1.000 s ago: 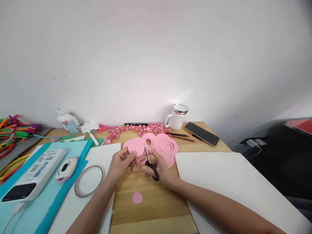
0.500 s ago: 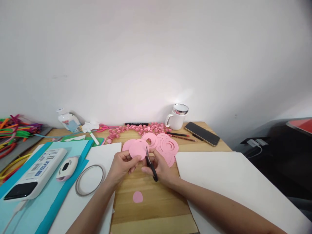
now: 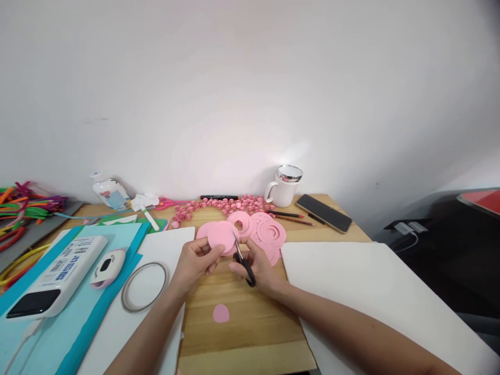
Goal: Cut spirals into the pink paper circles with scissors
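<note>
Between the thumb and fingers of my left hand (image 3: 200,258) is a pink paper circle (image 3: 221,235), held up at a slant above the table. My right hand (image 3: 258,265) is closed round the black handles of a pair of scissors (image 3: 244,264). The scissor blades point up and away from me, touching or just overlapping the circle's right edge. Behind the hands lies a heap of pink paper rings and spirals (image 3: 269,232). A small pink paper disc (image 3: 221,313) rests on the wooden table nearer to me.
Rolled pink paper pieces (image 3: 230,206) lie near the wall beside a white mug (image 3: 284,187). A phone (image 3: 324,212) and pencils are at the right. A tape roll (image 3: 144,286), power bank (image 3: 58,276) and white bottle (image 3: 109,191) stand left. White sheets (image 3: 375,291) flank the hands.
The pink circle has turned slightly and shifted a little right in my left hand. The scissors have swung a little, and their blades look closer together. The small disc has stayed put.
</note>
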The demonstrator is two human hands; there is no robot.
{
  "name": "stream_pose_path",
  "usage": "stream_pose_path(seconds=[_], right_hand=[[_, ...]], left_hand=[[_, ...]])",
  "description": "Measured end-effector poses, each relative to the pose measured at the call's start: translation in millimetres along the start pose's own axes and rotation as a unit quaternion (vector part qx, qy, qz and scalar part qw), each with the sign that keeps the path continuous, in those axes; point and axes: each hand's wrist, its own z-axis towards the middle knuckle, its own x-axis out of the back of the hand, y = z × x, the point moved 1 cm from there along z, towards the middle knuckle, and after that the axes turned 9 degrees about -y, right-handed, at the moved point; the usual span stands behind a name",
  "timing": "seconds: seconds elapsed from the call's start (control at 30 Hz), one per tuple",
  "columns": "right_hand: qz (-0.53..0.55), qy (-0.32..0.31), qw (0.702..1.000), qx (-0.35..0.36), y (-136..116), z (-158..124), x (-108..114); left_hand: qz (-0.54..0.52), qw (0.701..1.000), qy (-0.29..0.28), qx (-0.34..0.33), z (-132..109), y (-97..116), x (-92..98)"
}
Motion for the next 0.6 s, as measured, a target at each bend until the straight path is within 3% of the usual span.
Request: stream_pose_path(seconds=[0.43,0.6], right_hand=[[-0.020,0.001,1.000,-0.011,5.2,0.3,1.9],[-0.016,-0.014,1.000,-0.018,4.4,-1.1,0.3]], left_hand=[[-0.038,0.998,0.049,-0.007,1.6,2.2,1.2],[-0.104,0.994,0.026,-0.005,1.4,4.3,-2.6]])
